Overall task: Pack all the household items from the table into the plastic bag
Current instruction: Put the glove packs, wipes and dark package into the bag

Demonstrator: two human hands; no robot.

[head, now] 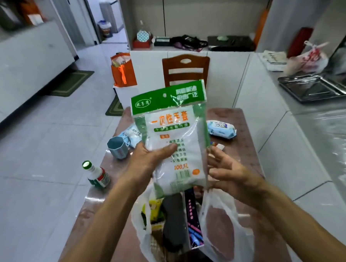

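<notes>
- The left hand (147,158) grasps a green-and-white pack of disposable gloves (174,138) from its left side, thumb across the front, holding it upright above the open mouth of the white plastic bag (223,228).
- The right hand (228,172) is released — fingers spread and relaxed just beside the pack's right edge; whether they touch it cannot be told.
- The bag lies at the near edge of the brown table (247,147), already holding a yellow packet, a dark item and a purple pack.
- Toward the left edge stand a blue-grey octagonal cup (118,146) and a green-capped bottle (97,175) — a blue packet (133,134) lies just behind the cup.
- A wet-wipes pack (221,128) rests near the far right corner.
</notes>
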